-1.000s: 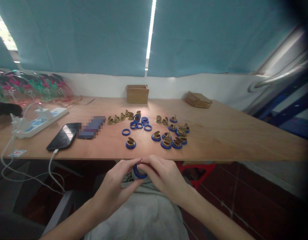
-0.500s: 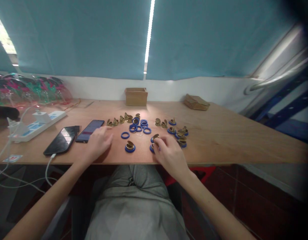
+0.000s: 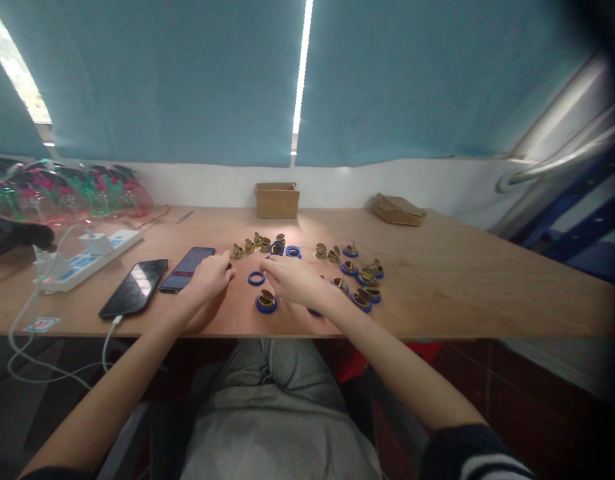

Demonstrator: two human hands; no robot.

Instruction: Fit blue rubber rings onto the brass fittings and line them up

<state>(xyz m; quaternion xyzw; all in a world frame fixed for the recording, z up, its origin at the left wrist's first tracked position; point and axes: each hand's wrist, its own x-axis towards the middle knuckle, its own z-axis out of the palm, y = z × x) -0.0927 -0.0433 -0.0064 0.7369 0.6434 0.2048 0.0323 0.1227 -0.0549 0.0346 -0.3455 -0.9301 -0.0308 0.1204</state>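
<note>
My left hand (image 3: 212, 277) is by the phone (image 3: 188, 269), its fingers curled together. A small dark bit shows at the fingertips, too small to name. My right hand (image 3: 294, 279) reaches over the pile of blue rings (image 3: 293, 252), covering part of it. Its fingers are bent together and their tips are hidden. Just left of those fingers lies a loose blue ring (image 3: 256, 278). A brass piece with a tilted round lid (image 3: 266, 301) sits in a blue ring near the front. Several bare brass pieces (image 3: 250, 246) form a row behind.
More brass pieces in blue rings (image 3: 361, 300) cluster on the right. A charging phone (image 3: 134, 288) and a power strip (image 3: 94, 261) lie on the left, with cables over the edge. An upright box (image 3: 276, 201) and a folded bag (image 3: 397, 210) are at the back.
My right hand has moved left from the ringed brass pieces to the blue ring pile. My left hand has shifted slightly right and curled more. The view has tilted a little.
</note>
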